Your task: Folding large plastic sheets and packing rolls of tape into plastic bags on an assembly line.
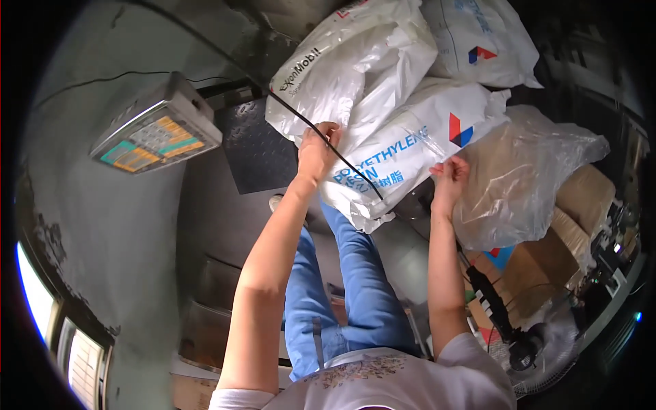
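Note:
A white printed plastic sack (410, 130) lies slanted in front of me, crumpled at its near end. My left hand (318, 152) is at its left end, fingers curled on the plastic where it meets another white sack (355, 65) behind. At the near right edge, my right hand (451, 179) has its fingers bent in against the same sack. A thin black cord (273, 96) passes across the left hand and over the sack's near end. What lies under the fingers is partly hidden.
A third white sack (482, 41) lies at the far right. Clear plastic bag (519, 181) and cardboard boxes (533, 266) stand to my right, near a fan (547, 348). At left are a scale's keypad display (160, 133) and a dark textured platform (256, 147).

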`<state>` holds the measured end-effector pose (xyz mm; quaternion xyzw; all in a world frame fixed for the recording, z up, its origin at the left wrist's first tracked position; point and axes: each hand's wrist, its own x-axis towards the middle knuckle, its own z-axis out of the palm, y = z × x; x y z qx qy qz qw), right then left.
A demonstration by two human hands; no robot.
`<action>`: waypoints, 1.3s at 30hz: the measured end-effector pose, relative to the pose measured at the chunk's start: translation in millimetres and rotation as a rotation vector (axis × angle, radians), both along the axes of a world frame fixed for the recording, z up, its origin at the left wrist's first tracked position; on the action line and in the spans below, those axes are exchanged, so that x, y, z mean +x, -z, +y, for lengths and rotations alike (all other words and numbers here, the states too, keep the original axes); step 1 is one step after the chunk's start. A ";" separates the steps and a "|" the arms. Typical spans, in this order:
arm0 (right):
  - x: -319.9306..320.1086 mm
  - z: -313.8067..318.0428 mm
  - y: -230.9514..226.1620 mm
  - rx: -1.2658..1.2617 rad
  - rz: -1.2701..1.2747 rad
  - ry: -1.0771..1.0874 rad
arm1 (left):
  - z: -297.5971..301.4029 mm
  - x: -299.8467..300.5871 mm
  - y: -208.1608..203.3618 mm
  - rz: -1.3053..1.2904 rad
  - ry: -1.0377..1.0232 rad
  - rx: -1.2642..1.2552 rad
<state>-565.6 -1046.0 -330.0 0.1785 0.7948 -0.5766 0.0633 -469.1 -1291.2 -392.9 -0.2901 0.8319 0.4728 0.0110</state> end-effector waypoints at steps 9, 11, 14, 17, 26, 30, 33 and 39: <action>17.4 -53.0 -0.9 0.332 0.026 -0.037 | -11.5 -41.2 -26.9 -0.083 0.377 0.608; 26.7 -40.7 -1.8 0.344 -0.079 0.013 | -6.9 -39.9 -29.5 -0.024 0.456 0.444; 19.0 -36.4 -7.0 0.195 -0.405 -0.036 | -4.7 -37.9 -21.6 -0.009 0.409 0.382; -6.0 -63.6 -16.5 -0.288 -0.041 -0.285 | -13.4 -35.0 -12.2 -0.034 0.082 0.608; -29.4 5.7 169.8 1.093 -0.307 -0.426 | -8.8 -45.7 -11.6 -0.080 -0.295 1.007; -2.7 -54.8 194.9 0.484 -0.679 -0.304 | -43.1 -19.2 -6.0 -0.189 -0.262 0.898; -58.0 31.5 255.4 0.175 -0.479 -0.171 | 3.6 -56.8 -18.9 -0.146 -0.245 1.082; 144.8 143.9 201.4 -0.276 -0.362 -0.225 | -33.6 -30.3 -26.8 -0.209 -0.253 0.970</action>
